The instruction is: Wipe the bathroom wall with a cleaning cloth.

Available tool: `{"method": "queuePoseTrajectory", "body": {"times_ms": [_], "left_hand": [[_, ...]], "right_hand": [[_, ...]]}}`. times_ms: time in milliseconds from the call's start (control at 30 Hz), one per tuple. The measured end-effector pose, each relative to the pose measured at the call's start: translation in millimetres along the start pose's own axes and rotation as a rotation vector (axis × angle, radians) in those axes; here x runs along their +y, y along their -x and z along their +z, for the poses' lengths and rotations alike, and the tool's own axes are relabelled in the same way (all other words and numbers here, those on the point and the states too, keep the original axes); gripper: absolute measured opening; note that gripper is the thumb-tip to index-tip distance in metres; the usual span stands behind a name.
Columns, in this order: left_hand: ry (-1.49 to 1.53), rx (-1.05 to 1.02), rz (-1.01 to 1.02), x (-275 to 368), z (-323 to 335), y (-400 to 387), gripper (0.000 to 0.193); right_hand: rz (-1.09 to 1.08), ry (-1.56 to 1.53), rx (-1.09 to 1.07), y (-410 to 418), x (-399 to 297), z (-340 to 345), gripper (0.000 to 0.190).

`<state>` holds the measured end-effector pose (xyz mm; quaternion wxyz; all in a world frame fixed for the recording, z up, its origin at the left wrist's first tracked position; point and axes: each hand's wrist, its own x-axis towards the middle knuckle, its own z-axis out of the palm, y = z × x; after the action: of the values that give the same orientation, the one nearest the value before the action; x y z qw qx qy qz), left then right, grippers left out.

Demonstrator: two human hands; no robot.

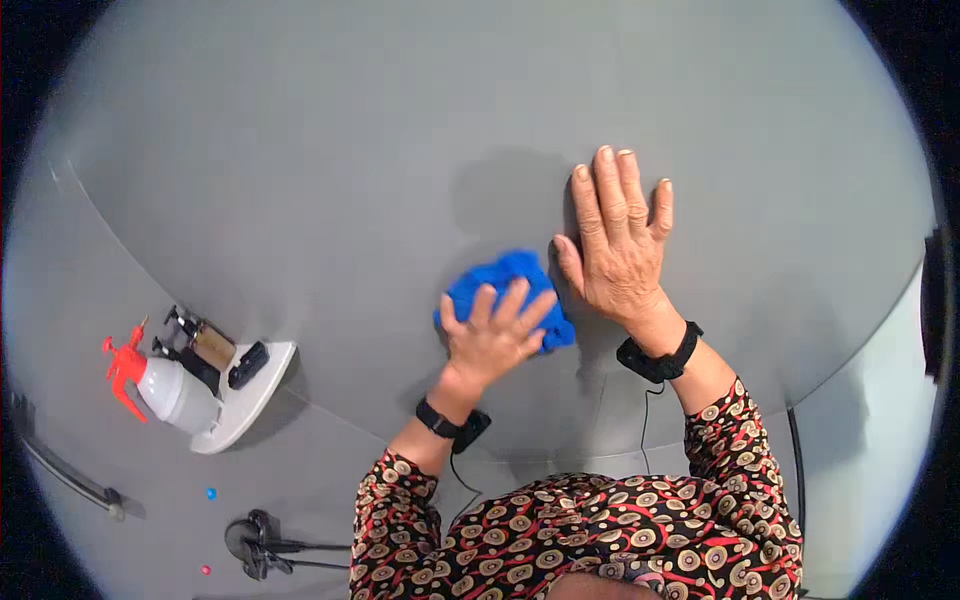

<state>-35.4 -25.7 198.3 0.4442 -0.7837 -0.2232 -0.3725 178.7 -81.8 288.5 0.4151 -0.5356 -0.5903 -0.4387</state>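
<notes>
My left hand (487, 341) presses a crumpled blue cloth (517, 266) against a smooth grey wall (360, 150). Its fingers are spread over the fabric and look slightly blurred. Up and to the right of the cloth, my right hand (619, 262) lies flat on the same wall, holding nothing, with fingers pointing upward. A small gap separates its thumb from the cloth. Each wrist wears a black strap with a small device, from which a thin cable runs.
A white corner shelf (251, 409) at left bears a white spray bottle with a red head (176, 394), pump bottles (210, 345) and a black object (249, 365). Below are a black fixture (255, 544) and a black bar (67, 476). A pale panel (847, 465) stands at right.
</notes>
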Motion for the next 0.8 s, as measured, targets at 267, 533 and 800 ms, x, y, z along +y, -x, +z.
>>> {"method": "queuePoseTrajectory", "body": {"times_ms": [267, 533, 800], "left_hand": [[0.023, 0.056, -0.218, -11.8, -2.7, -83.5, 0.053], [-0.176, 0.248, -0.192, -90.5, -27.0, -195.5, 0.059], [-0.043, -0.072, 0.042, 8.2, 8.7, -75.3, 0.059]], "right_hand": [[-0.090, -0.009, -0.044, 36.5, 22.1, 14.3, 0.065], [-0.086, -0.175, -0.020, 20.8, 14.9, 22.8, 0.066], [0.059, -0.093, 0.047, 24.9, 63.7, 20.3, 0.064]]}}
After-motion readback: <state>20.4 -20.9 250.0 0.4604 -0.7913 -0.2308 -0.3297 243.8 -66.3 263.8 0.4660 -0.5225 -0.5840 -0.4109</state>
